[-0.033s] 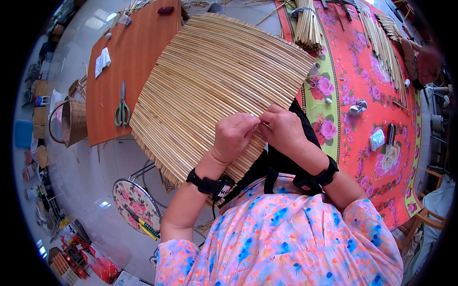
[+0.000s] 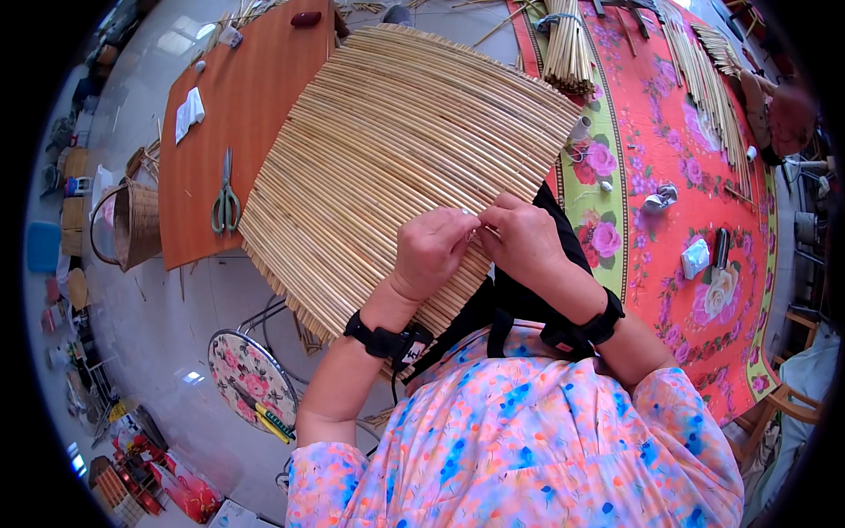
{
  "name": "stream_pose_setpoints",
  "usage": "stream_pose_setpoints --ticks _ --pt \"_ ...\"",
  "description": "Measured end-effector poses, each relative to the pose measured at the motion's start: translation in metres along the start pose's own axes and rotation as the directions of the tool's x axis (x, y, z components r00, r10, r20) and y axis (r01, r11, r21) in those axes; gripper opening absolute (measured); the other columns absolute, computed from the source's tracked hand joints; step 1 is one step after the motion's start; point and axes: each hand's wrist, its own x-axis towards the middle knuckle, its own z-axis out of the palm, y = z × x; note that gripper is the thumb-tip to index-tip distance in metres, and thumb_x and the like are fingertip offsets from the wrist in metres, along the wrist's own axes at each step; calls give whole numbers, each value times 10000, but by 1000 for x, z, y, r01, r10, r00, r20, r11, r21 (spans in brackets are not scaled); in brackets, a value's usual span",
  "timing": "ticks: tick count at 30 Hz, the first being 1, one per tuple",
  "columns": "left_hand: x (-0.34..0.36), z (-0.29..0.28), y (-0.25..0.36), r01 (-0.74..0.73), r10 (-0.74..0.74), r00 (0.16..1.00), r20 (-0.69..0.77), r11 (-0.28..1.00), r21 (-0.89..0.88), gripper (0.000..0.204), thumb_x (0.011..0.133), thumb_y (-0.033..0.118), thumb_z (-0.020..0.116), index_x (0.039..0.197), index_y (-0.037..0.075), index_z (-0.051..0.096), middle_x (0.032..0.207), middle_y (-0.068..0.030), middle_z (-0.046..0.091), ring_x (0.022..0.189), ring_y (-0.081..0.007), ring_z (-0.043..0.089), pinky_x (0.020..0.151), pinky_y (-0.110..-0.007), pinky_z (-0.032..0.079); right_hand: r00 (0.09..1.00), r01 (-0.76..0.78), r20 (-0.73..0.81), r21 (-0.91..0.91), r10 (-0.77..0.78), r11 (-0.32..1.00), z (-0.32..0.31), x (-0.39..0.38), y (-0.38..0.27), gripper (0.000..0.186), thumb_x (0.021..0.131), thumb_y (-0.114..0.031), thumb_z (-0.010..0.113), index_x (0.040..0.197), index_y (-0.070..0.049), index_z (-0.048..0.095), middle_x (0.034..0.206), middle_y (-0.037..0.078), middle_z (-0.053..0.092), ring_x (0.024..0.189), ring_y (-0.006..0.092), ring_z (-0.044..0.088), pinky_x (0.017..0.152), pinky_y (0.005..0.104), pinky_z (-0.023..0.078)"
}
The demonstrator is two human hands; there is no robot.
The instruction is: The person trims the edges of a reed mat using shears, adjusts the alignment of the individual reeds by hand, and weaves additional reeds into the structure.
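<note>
A large mat of straw-coloured reed stalks (image 2: 387, 132), laid side by side, slants across my lap and rests against the wooden table. Close to its near right edge, my left hand (image 2: 433, 253) and my right hand (image 2: 525, 239) meet with fingertips almost touching. Both are closed in a pinch, thumbs against forefingers. Whatever is between the fingertips is too small to make out; a thin thread may be there. The left hand's lower side lies over the stalks, and the right hand is at the mat's edge above my dark trousers.
Scissors (image 2: 226, 198) and a white cloth (image 2: 189, 114) lie on the brown table (image 2: 251, 97), beside a wicker basket (image 2: 138, 227). A round stool (image 2: 255, 374) holds yellow and green tools. To the right, a red floral cloth (image 2: 651, 290) bears a reed bundle (image 2: 568, 48); another person (image 2: 770, 110) is beyond.
</note>
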Motion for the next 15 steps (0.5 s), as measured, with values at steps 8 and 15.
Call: stream_pose_setpoints --ticks 8,15 --pt "3 0 3 62 -63 998 20 997 56 225 684 -53 647 882 56 648 781 -85 649 682 -262 636 571 -347 517 999 1 -46 -5 -1 1000 -8 2 3 64 791 -156 653 803 -95 667 816 94 607 705 323 639 631 432 528" --pt "2 0 1 63 -63 998 6 998 22 212 731 -63 661 907 51 633 757 -94 617 667 -250 619 564 -326 487 997 4 -80 18 -3 1000 -7 0 -1 89 795 -154 636 852 -89 658 854 114 600 738 340 639 644 436 529"
